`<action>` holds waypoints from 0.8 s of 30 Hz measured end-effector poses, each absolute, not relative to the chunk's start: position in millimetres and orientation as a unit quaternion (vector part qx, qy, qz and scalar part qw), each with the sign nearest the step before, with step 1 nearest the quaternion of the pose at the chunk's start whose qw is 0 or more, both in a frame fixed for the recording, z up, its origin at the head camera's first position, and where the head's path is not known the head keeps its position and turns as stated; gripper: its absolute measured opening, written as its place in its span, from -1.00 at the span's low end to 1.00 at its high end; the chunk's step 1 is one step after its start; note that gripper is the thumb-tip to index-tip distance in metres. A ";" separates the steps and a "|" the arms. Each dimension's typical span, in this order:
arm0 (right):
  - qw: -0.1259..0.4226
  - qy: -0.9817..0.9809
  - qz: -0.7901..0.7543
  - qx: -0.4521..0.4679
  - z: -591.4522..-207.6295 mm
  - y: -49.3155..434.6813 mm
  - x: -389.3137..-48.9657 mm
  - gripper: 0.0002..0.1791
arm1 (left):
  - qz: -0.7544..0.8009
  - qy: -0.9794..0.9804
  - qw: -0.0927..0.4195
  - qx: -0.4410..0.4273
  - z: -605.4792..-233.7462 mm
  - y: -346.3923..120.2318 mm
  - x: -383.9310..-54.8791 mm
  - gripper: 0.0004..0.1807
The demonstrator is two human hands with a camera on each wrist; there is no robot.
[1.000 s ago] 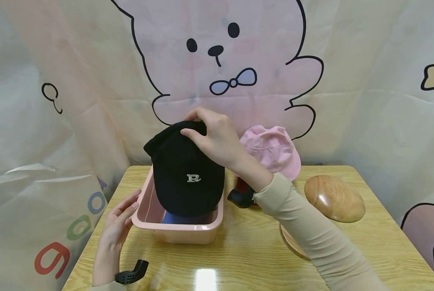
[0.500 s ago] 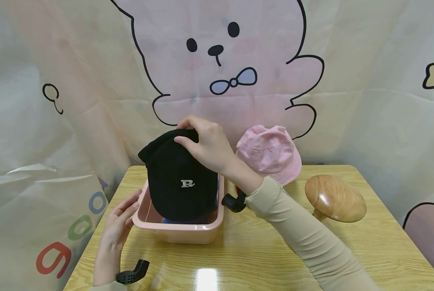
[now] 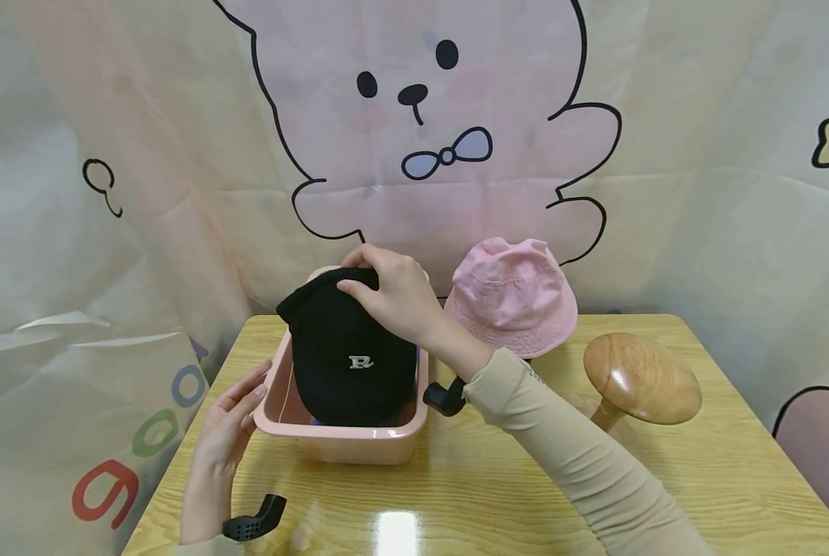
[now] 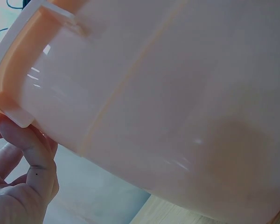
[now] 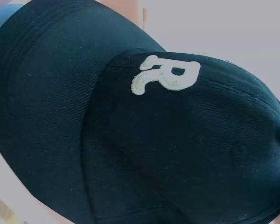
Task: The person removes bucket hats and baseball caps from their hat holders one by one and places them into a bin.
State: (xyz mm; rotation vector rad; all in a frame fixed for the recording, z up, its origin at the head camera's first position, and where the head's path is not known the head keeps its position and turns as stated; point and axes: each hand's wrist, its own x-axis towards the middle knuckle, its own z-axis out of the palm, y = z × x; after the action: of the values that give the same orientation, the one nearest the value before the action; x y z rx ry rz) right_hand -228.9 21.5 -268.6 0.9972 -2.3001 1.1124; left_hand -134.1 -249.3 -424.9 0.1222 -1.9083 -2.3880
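Note:
In the head view, my right hand [image 3: 397, 293] pinches the crown of a black baseball cap [image 3: 352, 390] between thumb and fingers. A white letter R marks its front, and its brim points down into a pink plastic basin [image 3: 359, 434]. The right wrist view shows the cap's brim and crown [image 5: 186, 140] large, with the hand out of sight. My left hand [image 3: 225, 428] grips the basin's left rim; in the left wrist view its thumb and fingers [image 4: 30, 149] pinch the rim's edge. A bit of something blue shows in the basin, mostly hidden under the cap.
Behind my right forearm, a pink bucket hat [image 3: 515, 297] sits raised on a stand at the back of the wooden table [image 3: 498, 494]. A wooden mushroom-shaped stand [image 3: 640, 378] is on the right. A printed curtain [image 3: 178, 154] hangs behind.
My right hand has lowered the black cap further into the basin, shifting left and then slightly back right. Its forearm now uncovers more of the pink hat and the wooden stand. My left hand stays put.

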 end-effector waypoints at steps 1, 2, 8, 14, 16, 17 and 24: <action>0.196 -0.826 0.395 0.351 -270.5 21.4 -229.1 -0.79 | -0.780 -0.624 0.042 0.039 -424.9 -249.3 -134.2 -0.62; 0.193 -0.829 0.394 0.346 -272.3 21.5 -229.2 -0.79 | -0.779 -0.624 0.042 0.040 -424.8 -249.2 -134.3 -0.63; 0.162 -0.841 0.399 0.327 -281.2 22.3 -231.3 -0.77 | -0.778 -0.625 0.041 0.044 -424.6 -248.9 -134.6 -0.63; 0.114 -0.843 0.415 0.322 -286.5 21.2 -235.6 -0.77 | -0.785 -0.617 0.044 0.031 -425.2 -249.6 -135.2 -0.62; 0.097 -0.844 0.420 0.320 -288.1 20.8 -237.0 -0.77 | -0.786 -0.616 0.043 0.029 -425.4 -249.8 -135.3 -0.62; 0.089 -0.844 0.421 0.319 -289.0 20.6 -237.8 -0.77 | -0.785 -0.617 0.042 0.030 -425.4 -249.9 -135.2 -0.62; 0.056 -0.845 0.426 0.317 -297.6 19.6 -246.3 -0.79 | -0.781 -0.623 0.041 0.036 -426.0 -250.2 -134.4 -0.62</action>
State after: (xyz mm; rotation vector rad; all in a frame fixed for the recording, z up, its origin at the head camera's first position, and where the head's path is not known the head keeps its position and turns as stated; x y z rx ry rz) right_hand -246.3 19.6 -297.6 0.9622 -2.5641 1.2935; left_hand -134.4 -250.2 -426.0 0.1097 -1.9066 -2.3909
